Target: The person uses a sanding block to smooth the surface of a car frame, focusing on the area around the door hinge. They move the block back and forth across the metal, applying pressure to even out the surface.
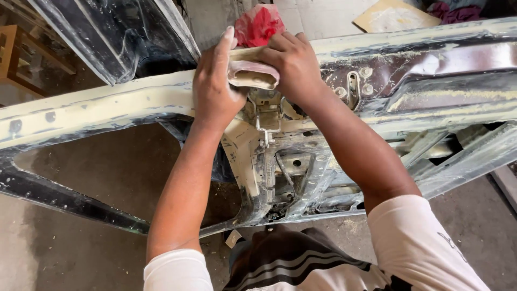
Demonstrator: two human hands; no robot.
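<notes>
- Left hand [214, 89] and right hand [291, 64] both grip a folded sheet of sandpaper [253, 73], pressed on the car panel [107, 105].
- Left of the hands, filler looks smoothed; right of them, streaky patches appear unsanded.

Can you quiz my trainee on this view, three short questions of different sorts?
1. True or false: both hands grip the folded sanding sheet.
2. What lies just beyond the hands? A) a red cloth B) a blue bucket C) a hammer
3. What metal part sits below the sheet?

Key: 1. True: left hand and right hand hold it on the car panel. 2. A, red cloth. 3. The latch.
</notes>
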